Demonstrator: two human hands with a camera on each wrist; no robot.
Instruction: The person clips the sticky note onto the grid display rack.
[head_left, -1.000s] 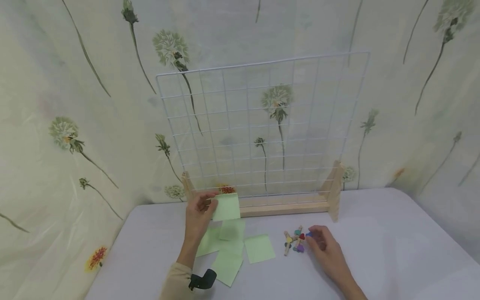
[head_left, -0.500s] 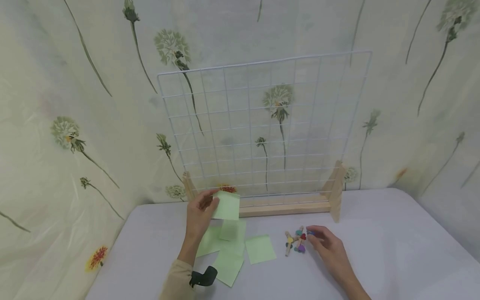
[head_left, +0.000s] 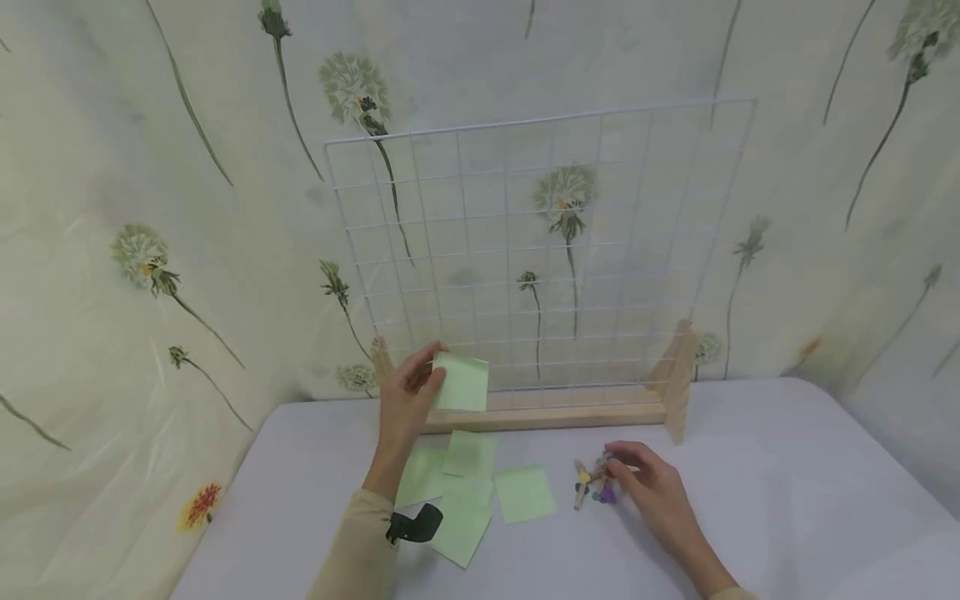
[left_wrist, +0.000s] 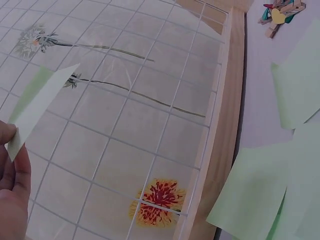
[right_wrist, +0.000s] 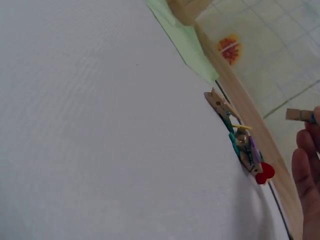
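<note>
In the head view my left hand (head_left: 407,400) pinches a light green sticky note (head_left: 462,385) by its left edge. The note is held up in front of the lower left part of a white wire grid (head_left: 540,122). My right hand (head_left: 654,487) is at the right of a small pile of mini clothespins (head_left: 582,492) with coloured hearts. The right wrist view shows a wooden clothespin (right_wrist: 299,115) pinched between my thumb and fingers. It is apart from the pile, where a red heart (right_wrist: 265,173) shows. My fingers partly hide the held clothespin.
Several green notes (head_left: 525,493) lie on the white tabletop (head_left: 787,500), some overlapping, below my left hand. The grid stands in a wooden base (head_left: 570,417) with a wooden upright (head_left: 677,383) at its right end. A flowered backdrop (head_left: 225,292) hangs behind.
My left hand has raised the note up and slightly right, nearer the grid. The right hand has lifted slightly with a clothespin. The head view has shifted a little.
</note>
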